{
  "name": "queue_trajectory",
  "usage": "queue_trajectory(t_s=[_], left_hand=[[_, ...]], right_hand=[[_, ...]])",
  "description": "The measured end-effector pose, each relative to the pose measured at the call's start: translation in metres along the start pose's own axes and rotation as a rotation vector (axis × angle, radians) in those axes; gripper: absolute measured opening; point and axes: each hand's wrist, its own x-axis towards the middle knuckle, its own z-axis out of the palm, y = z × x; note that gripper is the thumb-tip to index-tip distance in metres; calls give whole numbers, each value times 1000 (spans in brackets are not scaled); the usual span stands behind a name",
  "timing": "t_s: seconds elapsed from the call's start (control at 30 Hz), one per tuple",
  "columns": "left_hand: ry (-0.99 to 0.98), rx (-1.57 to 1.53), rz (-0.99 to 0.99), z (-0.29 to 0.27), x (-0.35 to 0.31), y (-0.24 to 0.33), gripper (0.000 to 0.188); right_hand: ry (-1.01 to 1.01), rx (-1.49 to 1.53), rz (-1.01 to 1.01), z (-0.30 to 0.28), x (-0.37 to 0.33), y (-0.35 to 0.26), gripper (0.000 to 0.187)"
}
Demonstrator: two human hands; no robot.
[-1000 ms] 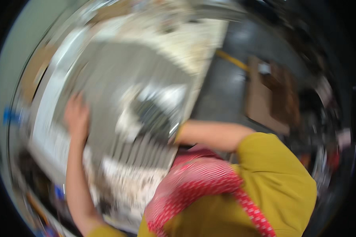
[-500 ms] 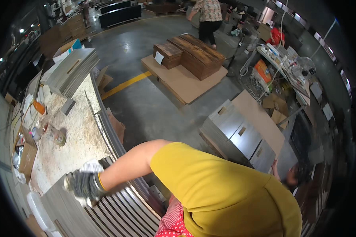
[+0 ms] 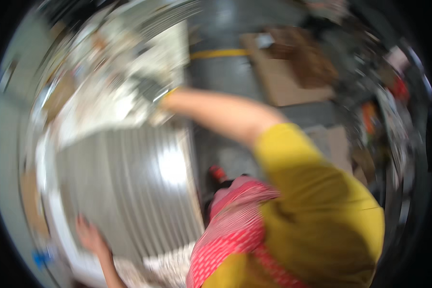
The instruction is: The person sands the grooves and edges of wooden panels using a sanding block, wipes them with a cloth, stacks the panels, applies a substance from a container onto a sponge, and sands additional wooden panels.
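Note:
Everything is smeared by motion. My right hand, in a grey and white glove, reaches over the bench beside the far edge of a row of grey boards. Something whitish lies by its fingers; whether the hand grips it I cannot tell. My bare left hand lies at the near left end of the boards, its fingers stretched out. The boards sit side by side, with light glaring off those on the right. A white strip of padding runs along their left side.
The whitish worktop continues beyond the boards, with blurred clutter and a cardboard box on its left. Across the floor, brown wooden pieces rest on a tan board. A yellow line crosses the floor.
My view has swung down and left over the boards. My gloved right hand has moved from on top of the boards to their far edge. My left hand has come into view.

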Motion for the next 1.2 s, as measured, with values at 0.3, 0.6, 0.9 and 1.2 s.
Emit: queue_trajectory(t_s=[0.3,0.6,0.9,1.2], left_hand=[[-59,325,-30,-20,-13,5,47],[-32,334,-9,-12,-3,-3,47],[-17,326,-3,-15,-15,-6,47],[-14,328,12,-13,-9,-5,46]], right_hand=[[-75,360,-604,-20,-47,-157,43],[-215,-183,-183,-35,38,-61,51],[-496,-93,-168,-45,-9,-118,50],[-48,65,-583,-4,-36,-89,34]])
